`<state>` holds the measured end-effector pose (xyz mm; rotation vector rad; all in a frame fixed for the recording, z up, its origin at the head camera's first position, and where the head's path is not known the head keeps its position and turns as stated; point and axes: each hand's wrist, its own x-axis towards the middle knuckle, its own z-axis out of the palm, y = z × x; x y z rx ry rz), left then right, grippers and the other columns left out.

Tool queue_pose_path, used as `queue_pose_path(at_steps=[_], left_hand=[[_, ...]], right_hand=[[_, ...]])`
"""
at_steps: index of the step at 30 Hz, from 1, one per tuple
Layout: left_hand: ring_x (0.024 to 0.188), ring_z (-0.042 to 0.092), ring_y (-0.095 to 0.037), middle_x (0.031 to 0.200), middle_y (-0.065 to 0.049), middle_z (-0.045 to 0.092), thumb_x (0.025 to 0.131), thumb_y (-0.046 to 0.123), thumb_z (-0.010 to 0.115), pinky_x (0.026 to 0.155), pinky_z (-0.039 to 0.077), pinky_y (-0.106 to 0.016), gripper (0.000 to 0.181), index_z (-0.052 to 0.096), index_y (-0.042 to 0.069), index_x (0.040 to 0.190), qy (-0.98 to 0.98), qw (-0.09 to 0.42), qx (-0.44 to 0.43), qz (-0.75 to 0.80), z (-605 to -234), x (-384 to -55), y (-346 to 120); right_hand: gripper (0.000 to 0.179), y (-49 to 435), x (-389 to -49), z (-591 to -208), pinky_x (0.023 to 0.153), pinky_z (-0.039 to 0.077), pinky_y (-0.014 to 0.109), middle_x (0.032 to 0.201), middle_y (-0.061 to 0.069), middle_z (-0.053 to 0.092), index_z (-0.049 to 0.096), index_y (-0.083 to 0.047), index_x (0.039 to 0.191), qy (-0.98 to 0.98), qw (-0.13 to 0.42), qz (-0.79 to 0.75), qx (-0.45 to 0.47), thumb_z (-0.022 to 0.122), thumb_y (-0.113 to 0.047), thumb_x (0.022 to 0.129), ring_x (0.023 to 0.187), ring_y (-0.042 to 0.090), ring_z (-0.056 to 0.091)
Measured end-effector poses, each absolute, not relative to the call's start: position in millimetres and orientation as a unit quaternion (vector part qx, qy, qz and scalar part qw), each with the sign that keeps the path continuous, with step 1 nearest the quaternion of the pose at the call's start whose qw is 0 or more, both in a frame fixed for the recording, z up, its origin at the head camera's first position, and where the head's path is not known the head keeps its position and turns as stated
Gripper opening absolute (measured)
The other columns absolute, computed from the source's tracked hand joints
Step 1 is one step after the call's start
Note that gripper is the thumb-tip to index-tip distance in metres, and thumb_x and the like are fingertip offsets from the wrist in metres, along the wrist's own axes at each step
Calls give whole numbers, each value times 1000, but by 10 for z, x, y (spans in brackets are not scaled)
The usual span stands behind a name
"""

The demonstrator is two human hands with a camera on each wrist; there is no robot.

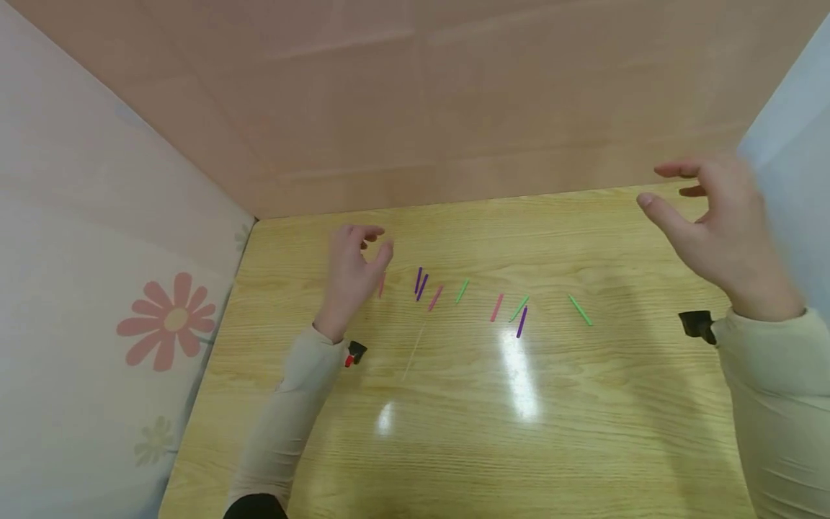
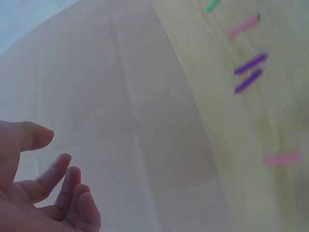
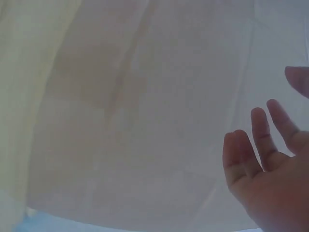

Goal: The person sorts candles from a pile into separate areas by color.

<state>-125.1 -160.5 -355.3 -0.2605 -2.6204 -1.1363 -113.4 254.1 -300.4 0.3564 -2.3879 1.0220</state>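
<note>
Several short, thin coloured sticks lie spread in a loose row across the wooden table. My left hand (image 1: pixel 353 270) hovers over the row's left end, fingers loosely bent and holding nothing. A pink stick (image 1: pixel 382 285) shows just beside its thumb, partly covered in the head view. Right of it come two purple sticks (image 2: pixel 250 64) side by side, a darker pink stick (image 1: pixel 435 298) and a green stick (image 1: pixel 462 291). Farther along, a pink stick (image 1: pixel 496 308) lies near a green stick (image 1: pixel 519 308) and a purple stick (image 1: pixel 521 322). My right hand (image 1: pixel 729 223) is raised at the far right, fingers spread and bent, grasping nothing.
Another green stick (image 1: pixel 580 310) ends the row on the right. A plain beige cloth wall (image 1: pixel 415 108) rises behind the table (image 1: pixel 454 447). A white flowered sheet (image 1: pixel 78 252) borders the left, and a pale sheet (image 1: pixel 800 158) stands beyond my right hand.
</note>
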Motion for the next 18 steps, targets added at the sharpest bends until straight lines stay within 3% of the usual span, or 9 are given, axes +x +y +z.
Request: queue_pose_path(at_steps=[4, 8, 14, 18], left_hand=[[80, 52, -22, 94, -13, 64, 91, 21, 63, 71, 42, -29, 21, 67, 2, 102, -878, 103, -34, -466, -3811, -1182, -1518], [73, 53, -15, 86, -8, 65, 91, 21, 65, 66, 43, -23, 19, 68, 5, 98, -864, 41, 8, -502, -4078, -1097, -1379], [68, 55, -12, 80, -7, 66, 90, 21, 67, 61, 45, -22, 18, 69, 5, 97, -857, -36, 28, -513, -4384, -973, -1103], [66, 55, -10, 81, -7, 68, 89, 22, 66, 59, 44, -22, 19, 69, 5, 98, -863, -61, 29, -501, -4492, -935, -926]], right_hand=[[21, 2551, -1034, -3251, 78, 34, 10, 103, -31, 49, 65, -9, 109, -876, 205, 431, 67, 65, -10, 87, 97, -11, 44], [17, 2558, -908, -3527, 75, 34, 9, 99, -23, 50, 58, -27, 109, -881, 119, 459, -5, 61, -23, 93, 90, -6, 45], [34, 2573, -756, -3923, 70, 37, 13, 97, -15, 50, 54, -9, 118, -893, 7, 449, -35, 56, -35, 96, 86, -1, 44], [46, 2601, -653, -4137, 64, 40, 18, 102, -6, 51, 52, -2, 124, -902, -61, 427, -38, 53, -40, 97, 86, 0, 44]])
